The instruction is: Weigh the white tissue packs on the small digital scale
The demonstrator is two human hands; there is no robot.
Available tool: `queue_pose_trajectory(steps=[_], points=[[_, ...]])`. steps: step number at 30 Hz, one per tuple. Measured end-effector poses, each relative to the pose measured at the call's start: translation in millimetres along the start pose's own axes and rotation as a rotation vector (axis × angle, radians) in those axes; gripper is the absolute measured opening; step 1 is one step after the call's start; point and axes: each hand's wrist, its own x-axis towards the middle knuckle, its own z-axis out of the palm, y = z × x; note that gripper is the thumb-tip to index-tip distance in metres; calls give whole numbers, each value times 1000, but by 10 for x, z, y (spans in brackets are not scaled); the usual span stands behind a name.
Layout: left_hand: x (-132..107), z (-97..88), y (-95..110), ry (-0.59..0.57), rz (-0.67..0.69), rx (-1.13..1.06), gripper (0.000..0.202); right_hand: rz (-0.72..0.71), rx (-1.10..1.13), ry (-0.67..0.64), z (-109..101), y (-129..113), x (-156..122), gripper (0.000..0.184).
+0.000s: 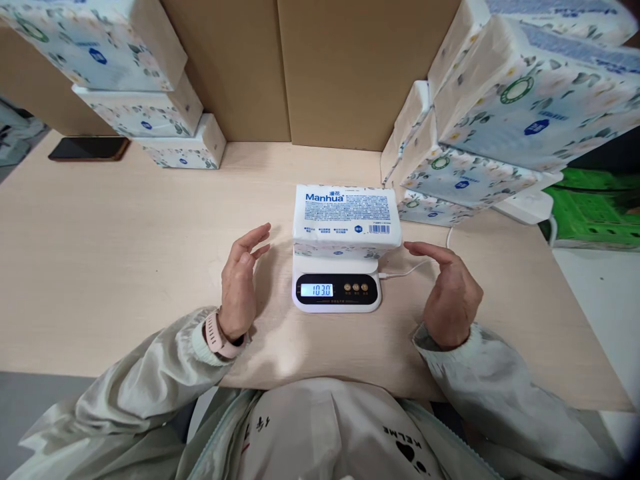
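A white tissue pack [347,217] marked "Manhua" in blue lies on a small white digital scale [336,305], covering most of its platform. The scale's lit display reads 103.0. To the left of the pack, my left hand [241,283] is raised off it, fingers apart and holding nothing; a pink watch band circles the wrist. My right hand [451,297] is at the other side, its fingers bent toward the pack's right end, near it and also empty. A thin white cable [407,273] runs from the scale's right side behind my right hand.
Tissue packs [170,113] are stacked at the back left, and a taller stack of tissue packs [465,167] stands at the back right. A phone [89,149] lies at the far left. Brown cardboard [335,73] walls the back. A green crate [595,210] sits beyond the right edge.
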Motion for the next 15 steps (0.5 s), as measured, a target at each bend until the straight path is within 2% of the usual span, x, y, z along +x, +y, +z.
queue_pose_trajectory(steps=[15], points=[[-17,-16,5,-26,35,37,45,10,19,-4,0,-10,-3,49]])
